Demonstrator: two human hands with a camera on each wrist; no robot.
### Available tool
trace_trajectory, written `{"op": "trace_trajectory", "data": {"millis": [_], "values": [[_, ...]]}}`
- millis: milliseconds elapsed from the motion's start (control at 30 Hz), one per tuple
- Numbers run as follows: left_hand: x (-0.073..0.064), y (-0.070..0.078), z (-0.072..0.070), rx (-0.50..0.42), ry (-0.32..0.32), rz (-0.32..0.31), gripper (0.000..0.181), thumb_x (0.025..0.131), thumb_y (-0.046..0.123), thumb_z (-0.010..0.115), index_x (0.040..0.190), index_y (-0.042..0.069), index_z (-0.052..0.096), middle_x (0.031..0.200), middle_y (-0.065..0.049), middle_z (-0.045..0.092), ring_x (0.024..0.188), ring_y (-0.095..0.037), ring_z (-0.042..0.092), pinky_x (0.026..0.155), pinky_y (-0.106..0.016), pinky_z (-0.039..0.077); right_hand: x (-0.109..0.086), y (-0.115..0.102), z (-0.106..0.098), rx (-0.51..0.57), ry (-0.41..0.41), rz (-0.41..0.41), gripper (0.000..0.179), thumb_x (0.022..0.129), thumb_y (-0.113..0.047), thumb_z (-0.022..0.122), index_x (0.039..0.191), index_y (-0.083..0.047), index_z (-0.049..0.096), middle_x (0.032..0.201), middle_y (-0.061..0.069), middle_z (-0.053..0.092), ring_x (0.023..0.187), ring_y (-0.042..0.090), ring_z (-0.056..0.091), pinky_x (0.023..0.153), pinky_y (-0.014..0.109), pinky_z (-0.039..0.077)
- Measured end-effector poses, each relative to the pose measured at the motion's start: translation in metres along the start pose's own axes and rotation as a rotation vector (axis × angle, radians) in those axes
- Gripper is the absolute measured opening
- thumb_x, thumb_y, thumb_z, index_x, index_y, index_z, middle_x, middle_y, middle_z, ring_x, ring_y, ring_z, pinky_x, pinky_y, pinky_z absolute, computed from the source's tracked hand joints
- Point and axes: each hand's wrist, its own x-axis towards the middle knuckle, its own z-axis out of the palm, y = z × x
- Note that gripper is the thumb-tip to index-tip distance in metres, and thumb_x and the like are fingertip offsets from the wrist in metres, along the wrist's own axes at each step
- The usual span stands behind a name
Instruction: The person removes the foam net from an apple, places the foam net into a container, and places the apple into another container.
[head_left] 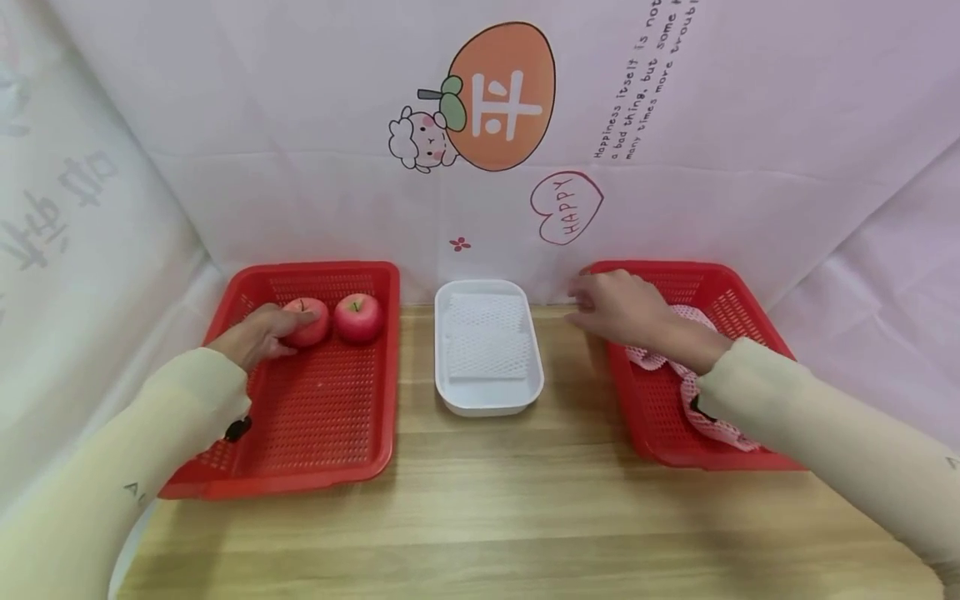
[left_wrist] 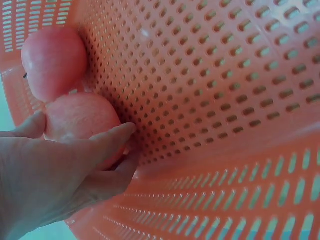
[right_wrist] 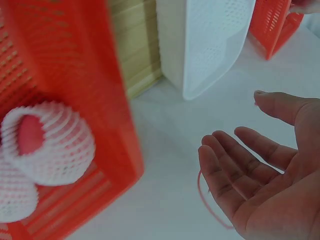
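Note:
In the head view, my left hand (head_left: 258,335) reaches into the left red basket (head_left: 318,400) and grips a red apple (head_left: 315,331). The left wrist view shows the thumb and fingers around this apple (left_wrist: 82,117). Beside it at the basket's far end sits a second apple (head_left: 358,320). My right hand (head_left: 626,307), fingers relaxed and holding nothing, hovers over the left rim of the right red basket (head_left: 761,325). Inside that basket lie white foam nets; one netted fruit (right_wrist: 65,150) shows red through its opening.
Between the baskets, a white tray (head_left: 487,397) lined with white netted foam stands on the wooden table (head_left: 480,500). Behind everything hangs a white printed cloth (head_left: 337,192), and similar cloth closes off both sides.

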Motion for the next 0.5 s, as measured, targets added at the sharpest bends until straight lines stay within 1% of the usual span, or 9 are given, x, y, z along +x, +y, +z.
{"op": "trace_trajectory", "data": {"millis": [67,100,200,267,333,400,500], "values": [[-0.001,0.001,-0.002,0.005,0.004,0.01,0.08,0.111,0.025,0.051,0.165,-0.009,0.002,0.172,-0.024,0.011,0.151,-0.035,0.029,0.122,-0.051,0.039,-0.006,0.007,-0.005,0.006,0.015,-0.001,0.04,0.093,-0.023,0.079,0.128,-0.004,0.074,0.113,0.016,0.077,0.085,0.028,0.069,0.081,0.052,0.062],[-0.001,0.001,-0.002,0.003,-0.001,0.016,0.079,0.111,0.023,0.051,0.165,-0.009,0.001,0.173,-0.024,0.009,0.152,-0.035,0.027,0.123,-0.051,0.037,-0.01,0.01,-0.006,0.008,0.018,0.0,0.04,0.093,-0.024,0.079,0.128,-0.004,0.074,0.112,0.015,0.077,0.083,0.027,0.069,0.08,0.051,0.063],[-0.002,0.0,-0.004,0.004,0.003,0.02,0.076,0.111,0.02,0.049,0.165,-0.008,0.002,0.174,-0.022,0.008,0.155,-0.034,0.024,0.124,-0.049,0.036,-0.019,0.021,-0.009,0.018,0.0,0.029,0.037,0.093,-0.025,0.08,0.123,-0.005,0.074,0.106,0.013,0.077,0.076,0.024,0.066,0.074,0.047,0.062],[-0.002,-0.001,-0.004,0.006,0.008,0.02,0.076,0.111,0.018,0.048,0.165,-0.009,0.001,0.174,-0.022,0.006,0.156,-0.034,0.022,0.124,-0.049,0.036,-0.025,0.027,-0.01,0.027,-0.023,0.048,0.04,0.093,-0.027,0.08,0.125,-0.004,0.073,0.108,0.015,0.077,0.081,0.026,0.069,0.076,0.049,0.064],[-0.002,-0.001,-0.004,0.007,0.021,0.026,0.077,0.111,0.017,0.048,0.165,-0.009,-0.001,0.174,-0.023,0.004,0.156,-0.034,0.022,0.124,-0.051,0.036,-0.032,0.035,-0.011,0.032,-0.039,0.07,0.042,0.093,-0.028,0.079,0.125,-0.002,0.073,0.109,0.017,0.077,0.088,0.03,0.073,0.078,0.052,0.064],[-0.004,-0.002,-0.004,0.02,0.035,0.035,0.082,0.111,0.017,0.049,0.164,-0.008,-0.008,0.174,-0.024,-0.001,0.157,-0.036,0.019,0.125,-0.052,0.034,-0.038,0.043,-0.011,0.032,-0.048,0.072,0.048,0.094,-0.03,0.078,0.13,0.0,0.07,0.117,0.02,0.076,0.099,0.035,0.074,0.083,0.057,0.063],[-0.007,-0.003,-0.006,0.081,0.049,0.065,0.096,0.109,0.019,0.052,0.159,-0.006,-0.026,0.173,-0.026,-0.018,0.159,-0.041,0.002,0.129,-0.057,0.019,-0.049,0.055,-0.012,0.019,-0.064,0.08,0.052,0.095,-0.032,0.077,0.134,0.001,0.067,0.119,0.022,0.075,0.107,0.041,0.073,0.086,0.061,0.061]]}}
